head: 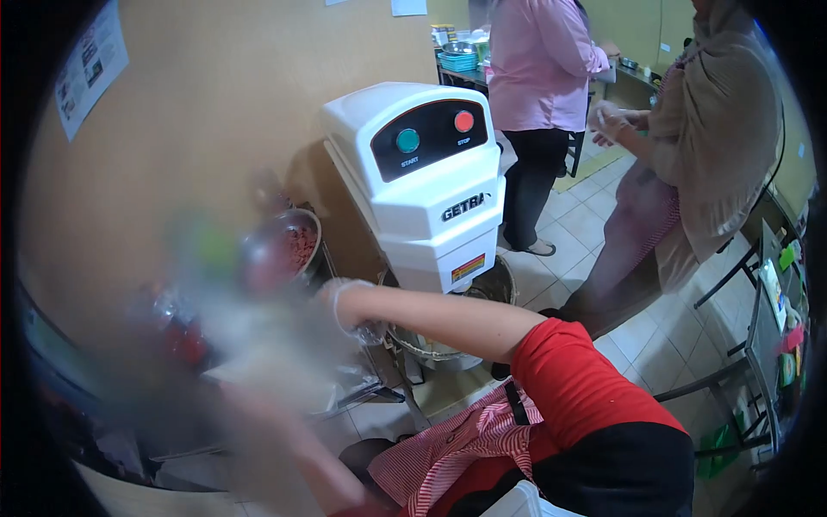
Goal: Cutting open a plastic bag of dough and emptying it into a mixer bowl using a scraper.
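My right hand (355,310), in a clear plastic glove, reaches over the near left rim of the mixer's steel bowl (439,355); its fingers fade into a blurred patch, so its grip is hidden. My left forearm comes up from the bottom, and my left hand (249,394) is smeared by the same blur near something pale. A white Getra dough mixer (413,194) with a green start button and a red stop button stands above the bowl. Behind my hands, a metal pot (316,242) holds small red pieces. Red items in clear plastic (187,336) lie at the left.
A person in a pink shirt (543,71) stands behind the mixer. Another person in a beige head covering (723,142) stands at the right, hands together in front. A dark table (756,349) with colored items is at the far right, and a wooden wall (213,84) rises at the left.
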